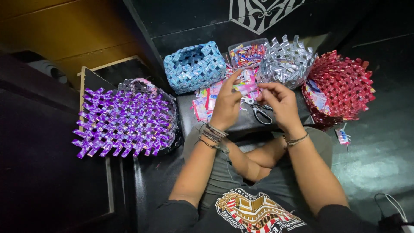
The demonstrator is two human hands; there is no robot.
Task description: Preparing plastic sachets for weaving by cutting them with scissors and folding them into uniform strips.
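- Left hand point(226, 105) raised over the table point(241, 123), fingers closed on one end of a small folded wrapper strip point(246, 88), pink and white.
- Right hand point(280, 101) just beside it, fingertips pinched on the other end of the same strip; both hands together, clamped on it.
- Strip held above a loose pile of coloured wrapper pieces point(206, 102) lying on the dark table.
- Scissors point(258, 111) flat on the table, between and just below the two hands, partly hidden by the right one.
- Blue woven basket point(195, 67) behind the left hand, upright, opening upward.
- Clear plastic tray of wrapper pieces point(246, 53) between blue basket and silver woven basket point(286, 61).
- Red woven basket point(340, 88) at far right, touching the silver one.
- Purple woven basket point(125, 118) well left, on a separate dark surface.
- Bracelets on both wrists.
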